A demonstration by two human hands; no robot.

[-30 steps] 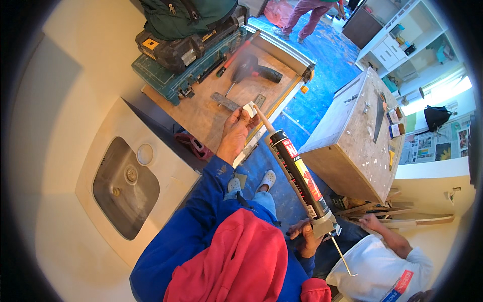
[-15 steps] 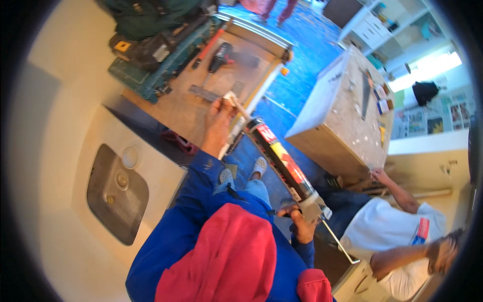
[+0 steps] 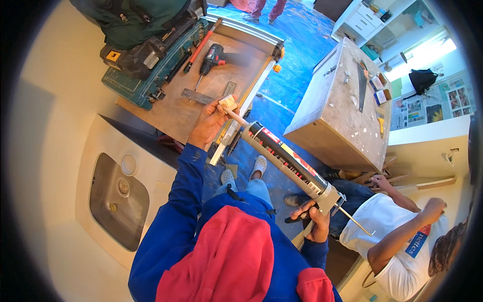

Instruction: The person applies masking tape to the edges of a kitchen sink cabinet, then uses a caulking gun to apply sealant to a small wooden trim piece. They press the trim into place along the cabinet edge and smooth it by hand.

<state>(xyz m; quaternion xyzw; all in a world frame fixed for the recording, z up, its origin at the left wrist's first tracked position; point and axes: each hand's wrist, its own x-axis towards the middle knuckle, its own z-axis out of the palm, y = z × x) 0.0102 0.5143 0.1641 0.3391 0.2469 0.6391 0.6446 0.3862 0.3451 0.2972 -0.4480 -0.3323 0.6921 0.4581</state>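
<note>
A caulking gun [image 3: 329, 197] loaded with a black, red and yellow cartridge [image 3: 289, 156] lies slantwise before me, its nozzle [image 3: 235, 117] toward the upper left. My right hand [image 3: 316, 221] is closed round the gun's handle and trigger at the lower end. Between the fingers of my left hand [image 3: 209, 123] is a small pale block [image 3: 228, 102], which looks like wood. The nozzle tip meets the block or sits just in front of it; I cannot tell whether they touch.
A wooden board [image 3: 166, 110] at the left carries a cordless drill [image 3: 211, 59], a square [image 3: 201, 95] and tool cases [image 3: 133, 78]. A sink [image 3: 121, 201] is nearby. Right stand a cabinet [image 3: 322, 110] with a handsaw [image 3: 361, 88] and a co-worker in a white shirt [image 3: 372, 221].
The gun's rear end has swung right and rolled, showing more of its frame. My left hand has shifted slightly left and down with the block. The co-worker's arms have moved.
</note>
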